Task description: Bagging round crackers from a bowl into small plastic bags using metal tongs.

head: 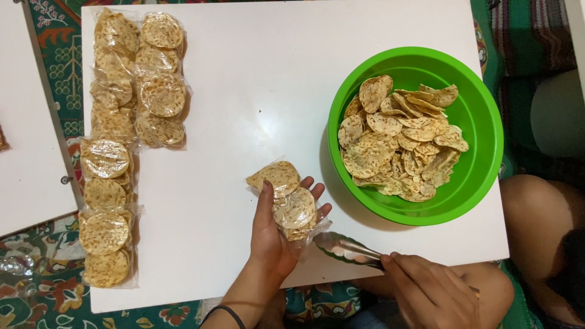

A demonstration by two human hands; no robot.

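Head view: left hand (277, 228) sits palm-up over the near edge of the white table (256, 91), fingers curled round a clear bag (291, 206) of round speckled crackers, thumb up along the bag's left side; grip is closed on the bag, w/ one cracker poking out the top-left. Right hand (429, 289) is low at the table's near edge, fingers pressed together on metal tongs (347, 248); tong tips point left, toward the bag's lower end, just beside it. Can't tell if they touch. Green bowl (481, 122) stands on the table's right part, near the bag but apart, approx half full of loose crackers (396, 146). Far left of the table: filled bags (131, 91) lie in two short columns up top, w/ more in a single column (105, 213) below, running to the near-left corner, well apart from both hands. A second white surface (24, 122) lies further left, over patterned cloth (36, 292). A bare knee (536, 213) shows at right.
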